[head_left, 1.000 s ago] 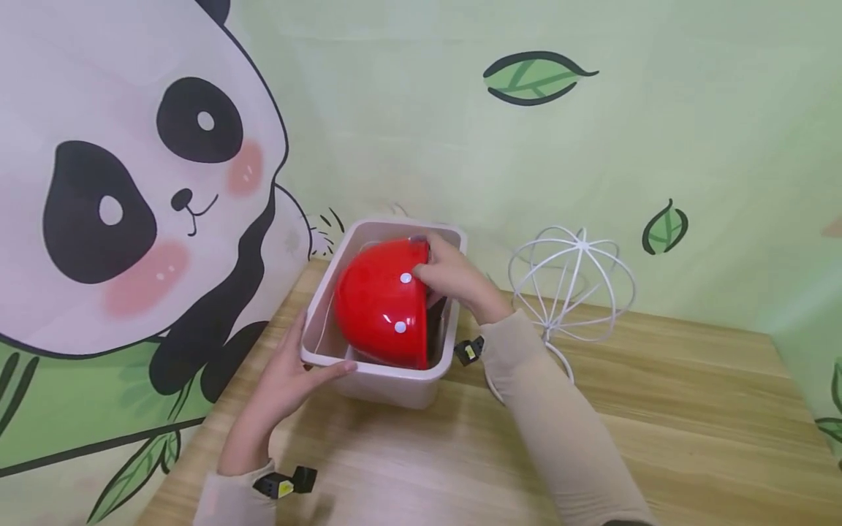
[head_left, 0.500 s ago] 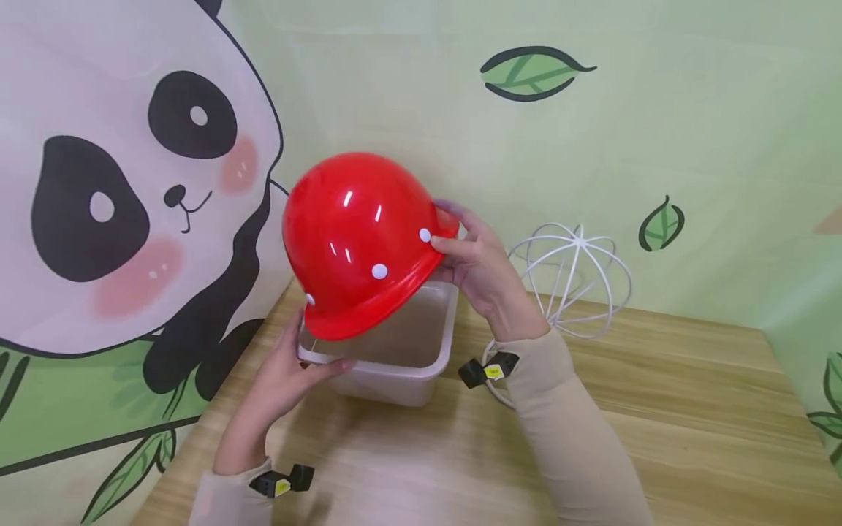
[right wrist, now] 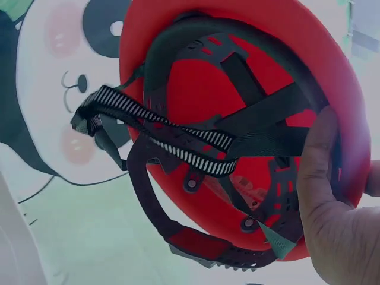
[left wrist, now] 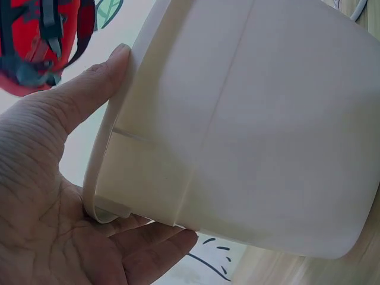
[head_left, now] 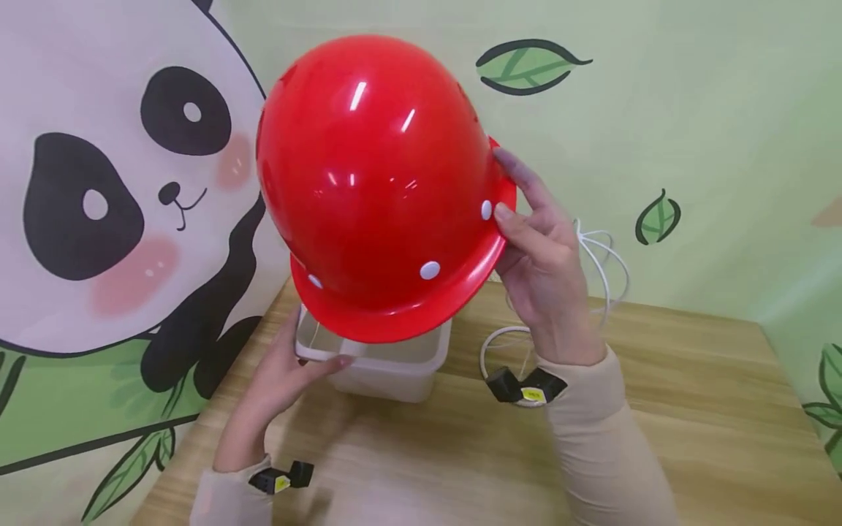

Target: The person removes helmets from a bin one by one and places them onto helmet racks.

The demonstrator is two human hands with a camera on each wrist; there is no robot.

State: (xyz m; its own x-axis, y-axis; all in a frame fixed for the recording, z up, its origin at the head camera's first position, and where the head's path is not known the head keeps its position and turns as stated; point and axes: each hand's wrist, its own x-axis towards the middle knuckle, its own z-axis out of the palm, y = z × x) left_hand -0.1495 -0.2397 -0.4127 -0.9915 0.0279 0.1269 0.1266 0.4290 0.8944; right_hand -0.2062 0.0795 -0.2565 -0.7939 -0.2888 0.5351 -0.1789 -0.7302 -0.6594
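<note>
A glossy red hard hat [head_left: 375, 168] with white rivets is up in the air, dome toward the head camera. My right hand [head_left: 542, 256] grips its brim at the right side. In the right wrist view the inside of the hard hat shows a dark suspension harness [right wrist: 249, 113] and a striped chin strap [right wrist: 172, 136] hanging loose. Below the hat stands a white plastic bin [head_left: 388, 380] on the table, its opening partly covered by the hat. My left hand [head_left: 283, 372] holds the bin's near left rim, thumb on the front edge and fingers along the side.
Behind my right hand is a white wire stand [head_left: 608, 267], mostly hidden, with its ring base [head_left: 483, 354] on the wooden table [head_left: 691, 394]. A printed backdrop [head_left: 710, 95] with a panda and leaves rises behind the table and on the left.
My right hand has lifted the hard hat out of the bin, up and toward the camera, turning it from its side to dome-up. My left hand stays at the bin's rim.
</note>
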